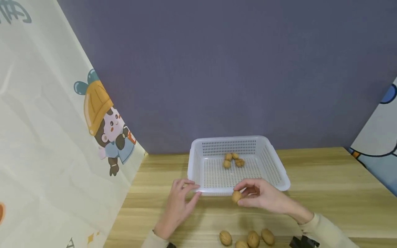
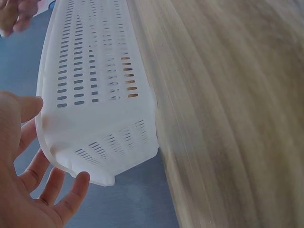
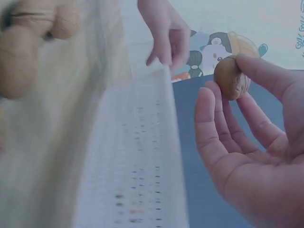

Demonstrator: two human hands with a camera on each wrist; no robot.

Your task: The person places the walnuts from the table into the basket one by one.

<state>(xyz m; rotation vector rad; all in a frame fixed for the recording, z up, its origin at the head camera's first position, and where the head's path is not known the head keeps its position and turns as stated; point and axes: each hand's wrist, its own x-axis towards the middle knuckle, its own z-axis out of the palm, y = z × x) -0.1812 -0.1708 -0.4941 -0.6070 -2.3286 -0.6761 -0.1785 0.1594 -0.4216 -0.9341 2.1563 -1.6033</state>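
Note:
A white slotted plastic basket stands on the wooden table, with several walnuts lying on its floor. My left hand is at the basket's near left corner, thumb and fingers spread about the rim; the left wrist view shows its fingers loosely bent beside that corner. Between thumb and fingertips, my right hand pinches one walnut at the near rim, right of the middle. Closer to me on the table lie several more walnuts.
Behind the basket rises a dark grey-blue panel. A pale sheet with a cartoon figure borders the table on the left, and another printed sheet on the right. Bare wood extends right of the basket.

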